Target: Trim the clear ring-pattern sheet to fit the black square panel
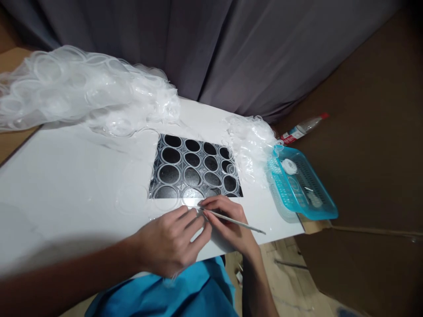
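Observation:
A clear plastic sheet with rows of round rings [192, 159] lies over a black rectangle [211, 163] on the white table, its near edge reaching past the black. My left hand [173, 240] is at that near edge, fingers curled and closed; whatever is between the fingertips is hidden. Close beside it, almost touching, my right hand [229, 220] is closed round a thin, pale, pen-like tool [243, 223]. One end of the tool is between the two hands, and its dark, narrow end points to the right. What its hidden end touches is unclear.
A big heap of clear ringed plastic [82, 88] covers the back left. A smaller plastic pile [249, 141] lies right of the black rectangle. At the right edge sits a blue basket [319, 207] with white bits inside, near a red-capped bottle [300, 131]. A grey curtain [198, 44] hangs behind.

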